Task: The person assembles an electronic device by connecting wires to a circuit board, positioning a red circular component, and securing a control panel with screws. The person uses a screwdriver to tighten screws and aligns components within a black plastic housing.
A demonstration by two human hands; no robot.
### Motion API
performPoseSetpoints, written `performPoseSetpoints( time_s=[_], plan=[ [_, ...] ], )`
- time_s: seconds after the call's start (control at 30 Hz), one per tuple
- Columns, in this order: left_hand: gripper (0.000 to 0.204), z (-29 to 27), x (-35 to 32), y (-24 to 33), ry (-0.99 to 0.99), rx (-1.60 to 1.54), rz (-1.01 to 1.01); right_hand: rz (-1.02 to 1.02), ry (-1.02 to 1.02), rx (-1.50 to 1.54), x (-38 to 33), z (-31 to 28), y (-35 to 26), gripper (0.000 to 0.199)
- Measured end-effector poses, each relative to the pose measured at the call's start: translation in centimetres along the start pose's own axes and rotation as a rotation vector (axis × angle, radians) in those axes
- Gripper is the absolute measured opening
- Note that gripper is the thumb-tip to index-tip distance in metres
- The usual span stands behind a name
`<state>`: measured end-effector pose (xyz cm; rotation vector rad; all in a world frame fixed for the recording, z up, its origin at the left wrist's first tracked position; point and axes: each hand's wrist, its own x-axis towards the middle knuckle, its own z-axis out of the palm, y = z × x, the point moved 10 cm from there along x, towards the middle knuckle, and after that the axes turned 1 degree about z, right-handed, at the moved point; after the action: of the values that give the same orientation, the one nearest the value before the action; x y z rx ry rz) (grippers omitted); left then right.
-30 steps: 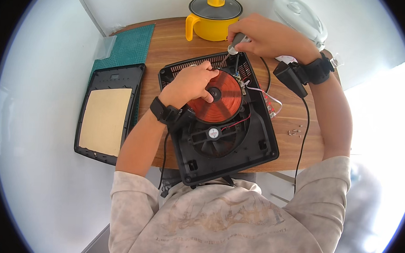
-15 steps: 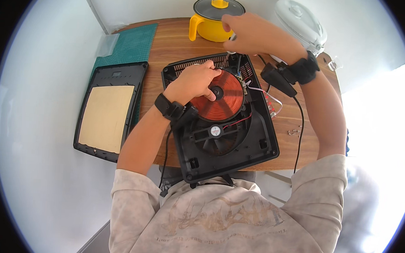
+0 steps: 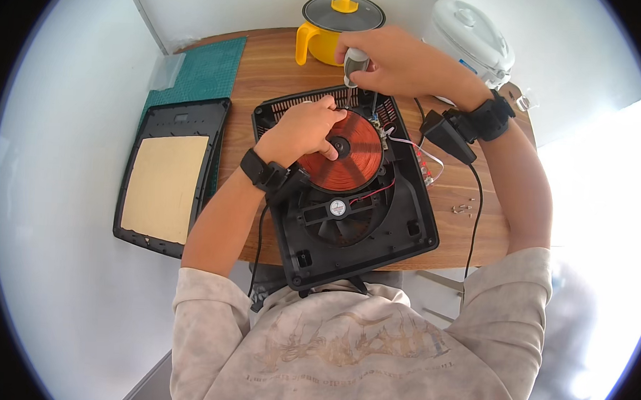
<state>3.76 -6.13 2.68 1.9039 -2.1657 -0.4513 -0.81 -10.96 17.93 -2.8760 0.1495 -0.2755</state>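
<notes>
White walls stand around a brown wooden surface (image 3: 269,76) with smooth grain lines. On it lies an opened cooker base (image 3: 349,201), a black plastic square tray with slots along its far edge. Its corners are turned a little, so the far edge leans toward the left. Inside sits a round copper coil (image 3: 351,158), flat and shiny orange, made of thin rings wound tight. Nearer the person is a round black fan (image 3: 338,215) with a small pale sticker in the middle. Thin red and white wires (image 3: 415,150) curl off the right side of the coil.

The left hand (image 3: 302,131) rests on the coil with its fingers bent, pressing on the left part of the coil and holding nothing. The right hand (image 3: 398,60) is closed around a grey screwdriver handle (image 3: 355,62). The tool stands almost straight up, its tip pointing down at the far edge of the base. Both wrists wear black bands.

To the left lies a black cover plate (image 3: 168,172) with a tan square inside, partly on a green cutting mat (image 3: 197,73). Behind the base stands a yellow pot (image 3: 335,25) with a glass lid, and beside it a white rice cooker (image 3: 470,38). A few small screws (image 3: 463,206) lie to the right of the base.
</notes>
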Motion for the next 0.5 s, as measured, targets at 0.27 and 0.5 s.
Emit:
performPoseSetpoints(
  time_s=[0.27,0.5],
  plan=[
    [0.086,0.0,-0.2,0.1,0.005,-0.023,0.003,-0.039,0.033,-0.078,1.4,0.1,-0.7,0.029],
    [0.086,-0.2,-0.1,0.4,0.069,-0.006,0.041,-0.385,0.217,-0.513,2.9,0.8,-1.4,0.034]
  ],
)
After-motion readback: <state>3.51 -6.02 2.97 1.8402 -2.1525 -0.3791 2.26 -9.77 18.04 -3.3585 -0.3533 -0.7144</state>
